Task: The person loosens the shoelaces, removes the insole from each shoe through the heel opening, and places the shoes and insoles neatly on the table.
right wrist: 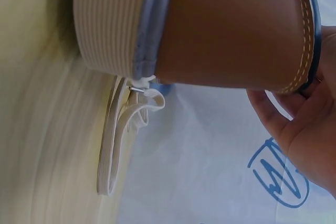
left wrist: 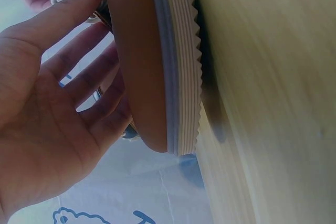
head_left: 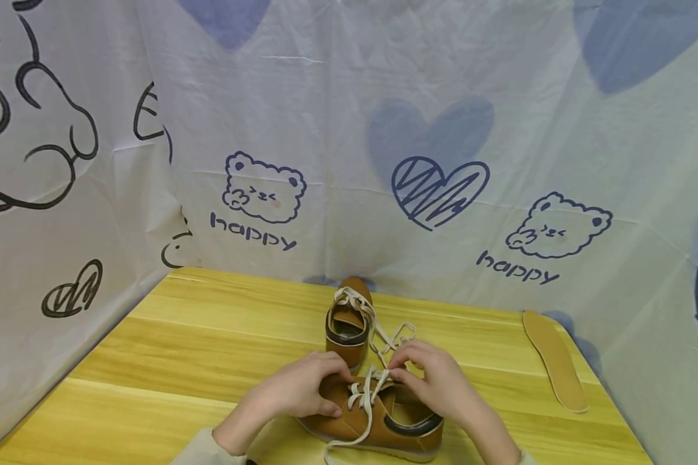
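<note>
Straddling the toe of the near shoe [head_left: 384, 435], the left hand [head_left: 308, 387] holds it loosely, thumb on the near side and fingers round the far side. The right hand [head_left: 433, 384] arches over the shoe's mouth with thumb and forefinger drawn together; they appear to pinch the white lace [head_left: 368, 399], though the fingertips are too small in the head view to be certain. The brown shoe stands sole down at the front of the desk [head_left: 198, 342], toe to the left, one lace end trailing over its near side. Just behind it stands the far shoe [head_left: 346, 353] (toe pointing away), its loose lace spilling to the right. A tan insole [head_left: 555, 361] lies well apart by the desk's right edge, before a printed cloth [head_left: 349, 248].
</note>
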The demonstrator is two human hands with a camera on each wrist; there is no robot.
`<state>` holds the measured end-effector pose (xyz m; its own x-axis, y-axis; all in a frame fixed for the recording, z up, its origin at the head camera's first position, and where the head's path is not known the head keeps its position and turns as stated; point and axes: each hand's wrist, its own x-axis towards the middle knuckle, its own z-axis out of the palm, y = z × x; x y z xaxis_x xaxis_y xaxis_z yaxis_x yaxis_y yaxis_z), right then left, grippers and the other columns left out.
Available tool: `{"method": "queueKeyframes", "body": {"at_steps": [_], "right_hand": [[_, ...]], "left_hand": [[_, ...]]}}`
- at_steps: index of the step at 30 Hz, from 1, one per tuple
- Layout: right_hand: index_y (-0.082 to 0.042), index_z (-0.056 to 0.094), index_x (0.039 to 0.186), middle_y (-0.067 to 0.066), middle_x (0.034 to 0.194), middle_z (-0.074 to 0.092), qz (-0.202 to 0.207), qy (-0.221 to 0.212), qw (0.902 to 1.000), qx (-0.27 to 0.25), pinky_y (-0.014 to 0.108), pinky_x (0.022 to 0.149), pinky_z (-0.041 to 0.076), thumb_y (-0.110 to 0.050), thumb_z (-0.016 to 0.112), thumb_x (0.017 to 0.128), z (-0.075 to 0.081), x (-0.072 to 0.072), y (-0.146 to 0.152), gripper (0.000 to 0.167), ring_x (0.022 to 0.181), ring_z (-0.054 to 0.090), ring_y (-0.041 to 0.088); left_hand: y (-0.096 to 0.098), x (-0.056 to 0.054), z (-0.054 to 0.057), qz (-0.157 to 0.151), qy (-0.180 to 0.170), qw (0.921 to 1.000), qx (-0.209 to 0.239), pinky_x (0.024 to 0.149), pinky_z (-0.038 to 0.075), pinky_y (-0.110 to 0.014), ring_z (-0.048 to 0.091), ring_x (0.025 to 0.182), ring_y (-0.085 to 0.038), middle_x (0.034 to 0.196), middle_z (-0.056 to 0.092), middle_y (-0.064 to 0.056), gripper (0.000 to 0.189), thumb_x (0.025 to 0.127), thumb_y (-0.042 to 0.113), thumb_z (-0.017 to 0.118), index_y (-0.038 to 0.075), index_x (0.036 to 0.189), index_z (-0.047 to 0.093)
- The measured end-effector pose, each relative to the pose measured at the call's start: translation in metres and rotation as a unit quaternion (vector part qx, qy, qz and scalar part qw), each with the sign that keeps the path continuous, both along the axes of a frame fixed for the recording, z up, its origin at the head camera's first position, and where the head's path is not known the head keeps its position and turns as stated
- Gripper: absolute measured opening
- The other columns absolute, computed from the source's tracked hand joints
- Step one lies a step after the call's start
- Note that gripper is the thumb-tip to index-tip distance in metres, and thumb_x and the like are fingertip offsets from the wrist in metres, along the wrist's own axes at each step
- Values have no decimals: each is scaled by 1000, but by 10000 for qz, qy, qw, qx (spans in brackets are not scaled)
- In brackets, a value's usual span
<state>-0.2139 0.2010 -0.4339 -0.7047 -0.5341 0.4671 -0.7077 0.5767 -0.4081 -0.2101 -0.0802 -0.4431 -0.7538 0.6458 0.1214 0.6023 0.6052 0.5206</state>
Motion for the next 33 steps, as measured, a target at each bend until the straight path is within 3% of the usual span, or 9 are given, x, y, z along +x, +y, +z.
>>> {"method": "queueKeyframes", "body": {"at_steps": [3,6,9,13,16,22,26,33], "right_hand": [[-23,73,95,-12,102,71,-105,100,9998,-163,37,86,60,-7,81,88,-1,-2,3,19,97,68,9],[-21,73,95,-11,100,71,-193,-114,9983,-536,35,81,61,-6,79,90,-3,-6,6,17,93,68,8],[-18,73,98,-7,97,73,-392,-618,9919,-1039,34,79,61,-8,76,94,-4,-9,11,10,88,68,7],[-14,74,101,-3,98,74,-793,-1403,9759,-1470,32,79,61,-11,73,97,-6,-12,16,5,88,70,11],[-12,74,101,0,101,73,-764,-1780,9720,-1332,29,78,61,-13,73,98,-4,-14,20,3,91,70,16],[-12,72,100,0,100,69,-310,-2265,9719,-563,27,78,60,-15,73,98,-6,-17,29,4,95,66,17],[-12,73,105,-1,103,71,-272,-2243,9726,-542,30,83,60,-18,72,99,-7,-16,28,9,98,67,16],[-17,74,108,1,113,72,-53,-1795,9768,-1163,40,93,58,-19,74,98,-3,-12,21,10,106,67,16]], "left_hand": [[0,0,-1,0,30,10000,0,104,50,-41,60,119,-21,120,66,11,40,78,22,93,21,112,72],[0,0,-1,0,25,10000,-3,104,51,-41,60,119,-21,121,66,11,40,78,23,93,21,112,72],[0,-1,-2,-3,20,10000,-4,104,51,-41,60,117,-19,120,66,12,40,78,23,93,21,112,72],[-1,-1,-3,0,7,10000,-7,102,52,-39,60,114,-16,117,65,13,41,78,24,93,21,112,71],[-1,-1,-3,35,-22,10000,-9,101,52,-38,59,114,-15,116,64,14,41,78,24,92,21,112,70],[-1,-1,-3,68,-15,10000,9,101,52,-40,60,114,-16,117,65,13,41,78,24,92,21,112,70],[-1,0,-2,26,7,10000,41,101,52,-40,60,113,-17,117,65,12,41,77,23,93,20,112,70],[-1,0,-1,21,-22,10000,62,100,52,-40,60,113,-16,116,65,12,41,77,22,93,20,112,71]]}}
